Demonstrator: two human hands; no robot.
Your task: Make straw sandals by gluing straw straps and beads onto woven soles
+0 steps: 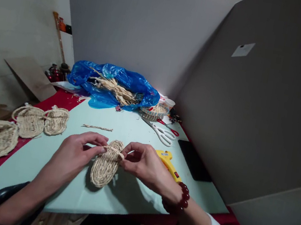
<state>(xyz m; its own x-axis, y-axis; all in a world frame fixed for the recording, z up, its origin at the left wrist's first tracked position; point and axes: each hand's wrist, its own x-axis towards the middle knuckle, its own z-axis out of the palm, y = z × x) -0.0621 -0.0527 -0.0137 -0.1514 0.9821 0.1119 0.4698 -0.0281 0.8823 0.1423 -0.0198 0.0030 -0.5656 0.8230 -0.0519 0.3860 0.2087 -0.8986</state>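
Observation:
A small woven straw sole lies on the pale green table cover, tilted slightly to the right. Across its upper part runs a braided straw strap. Thumb and index finger of my left hand pinch the strap's left end at the sole's edge. On the opposite side my right hand, wearing a dark red bead bracelet, pinches the right end. A loose straw braid rests just beyond my left hand. Partly behind my right wrist is a yellow glue gun.
Woven straw slippers sit at the left on red cloth. At the back, a blue plastic bag holds dried husk strips. White-handled scissors, a small basket and a black flat object lie rightward, beside a grey partition.

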